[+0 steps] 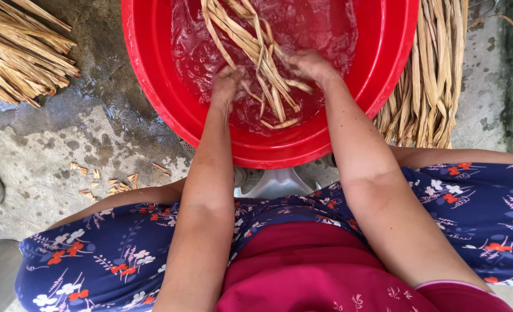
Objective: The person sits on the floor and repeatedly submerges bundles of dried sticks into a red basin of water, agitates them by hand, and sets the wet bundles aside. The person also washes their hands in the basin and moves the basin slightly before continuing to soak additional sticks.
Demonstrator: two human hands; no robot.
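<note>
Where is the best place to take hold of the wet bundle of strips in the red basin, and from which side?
Probably near its lower end, where the left hand and right hand meet the bundle of strips. There the strips lie gathered, while further up they fan out across the red basin. Come from above, one hand on each side.

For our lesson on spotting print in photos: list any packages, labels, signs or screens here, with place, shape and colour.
None in view: only a red basin of water, tan strips held by both hands, and loose bundles on the concrete.
</note>
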